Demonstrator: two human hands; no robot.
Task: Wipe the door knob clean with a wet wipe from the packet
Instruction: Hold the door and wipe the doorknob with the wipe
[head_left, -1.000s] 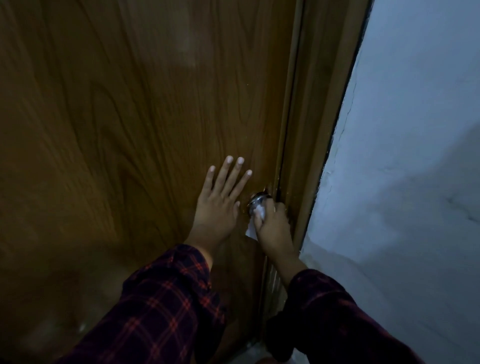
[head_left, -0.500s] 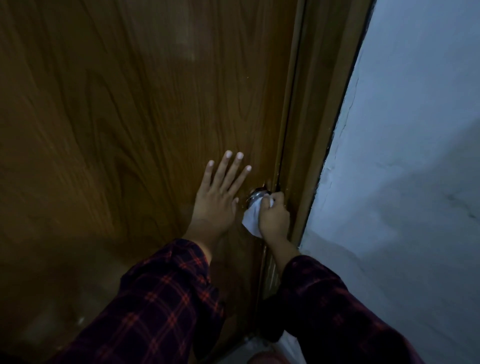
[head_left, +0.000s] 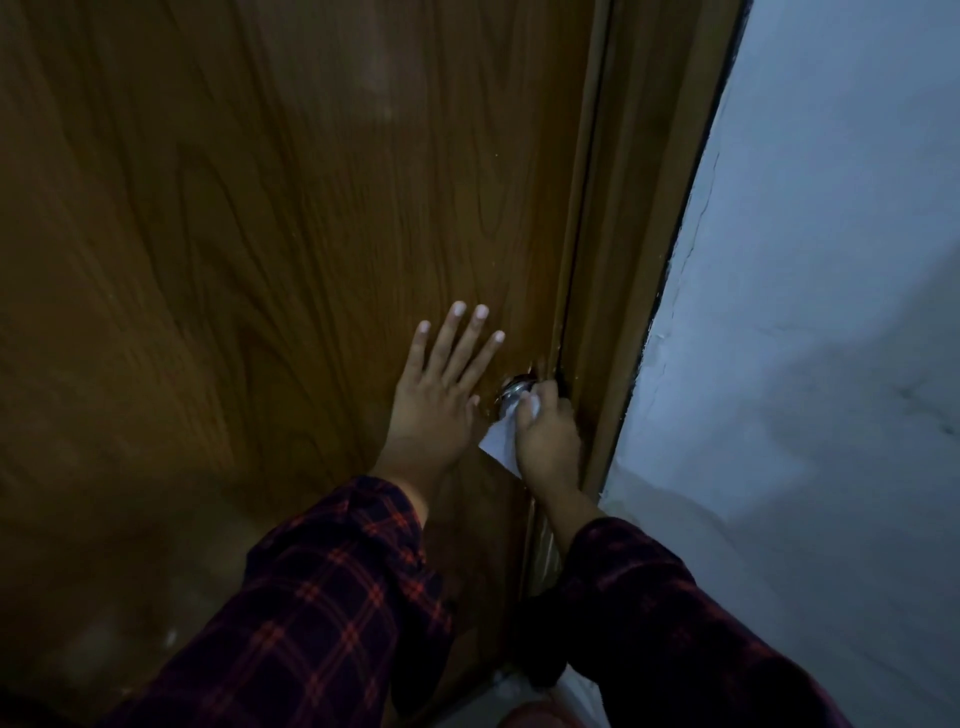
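Note:
A round silver door knob (head_left: 514, 391) sticks out of a brown wooden door (head_left: 270, 234) near its right edge. My right hand (head_left: 548, 439) is curled round the knob, holding a white wet wipe (head_left: 500, 441) against it; a corner of the wipe hangs out below and left of the hand. Most of the knob is hidden under the hand and wipe. My left hand (head_left: 439, 389) lies flat on the door just left of the knob, fingers straight and spread. The wipe packet is not in view.
The brown door frame (head_left: 623, 291) runs along the door's right edge. Beyond it a pale blue-white wall (head_left: 810, 312) fills the right side. Dark plaid sleeves cover both forearms. The scene is dim.
My right hand has shifted its grip on the knob, and the wipe's loose corner hangs out lower and wider than before. My left hand moved slightly up the door and stays flat.

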